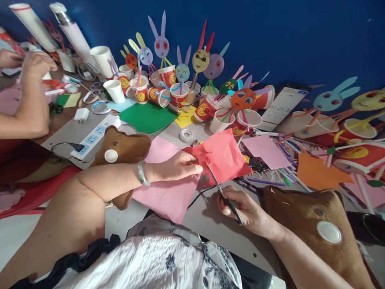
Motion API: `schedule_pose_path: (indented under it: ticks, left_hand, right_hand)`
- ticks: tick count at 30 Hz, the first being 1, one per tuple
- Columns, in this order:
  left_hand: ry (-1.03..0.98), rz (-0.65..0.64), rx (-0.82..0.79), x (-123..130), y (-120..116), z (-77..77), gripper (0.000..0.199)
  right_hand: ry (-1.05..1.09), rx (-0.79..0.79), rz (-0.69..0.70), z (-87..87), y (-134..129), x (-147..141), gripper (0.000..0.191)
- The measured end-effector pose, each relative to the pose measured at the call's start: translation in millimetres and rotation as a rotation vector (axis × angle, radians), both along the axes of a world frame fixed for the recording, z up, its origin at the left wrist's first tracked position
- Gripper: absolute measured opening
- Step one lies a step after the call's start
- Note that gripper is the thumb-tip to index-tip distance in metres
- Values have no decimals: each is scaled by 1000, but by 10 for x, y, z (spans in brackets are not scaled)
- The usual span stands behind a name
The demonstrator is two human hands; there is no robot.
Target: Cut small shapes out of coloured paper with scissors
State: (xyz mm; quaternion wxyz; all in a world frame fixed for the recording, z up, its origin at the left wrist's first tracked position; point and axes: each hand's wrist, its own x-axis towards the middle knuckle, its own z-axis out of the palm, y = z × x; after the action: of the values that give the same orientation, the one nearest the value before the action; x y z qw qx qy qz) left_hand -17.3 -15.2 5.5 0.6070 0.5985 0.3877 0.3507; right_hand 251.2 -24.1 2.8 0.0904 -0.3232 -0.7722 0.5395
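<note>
My left hand [180,165], with a jade-like bangle at the wrist, pinches the left edge of a red sheet of paper [228,154]. In my right hand [240,206] are black-handled scissors [217,184], their blades pointing up and left at the red paper. The blade tips meet the paper close to my left fingertips; whether they are cutting into it I cannot tell. Beneath my left forearm lies a pink sheet of paper [168,188], partly covered by the arm.
Paper cups [179,96] with rabbit-faced figures line the blue wall. A phone [284,106] leans among them. Brown cushions [303,212] lie on both sides. At left are a power strip [95,136] and another person's arm [33,96]. Green paper [147,117] lies behind.
</note>
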Motion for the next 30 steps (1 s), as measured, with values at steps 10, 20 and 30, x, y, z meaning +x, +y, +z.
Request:
schedule_pose_path:
  ticks: [10,20,30]
  left_hand:
    - [92,-46,135,-24,4,27,28]
    - [62,-74,72,-15,3,24,28]
    - [81,-48,110,-13,6,102,29]
  right_hand:
    - [22,1,-8,13,-7,-23,62]
    - [11,26,-14,4,-8,-20,64]
    - [0,30,-36,-25,-8,7,62]
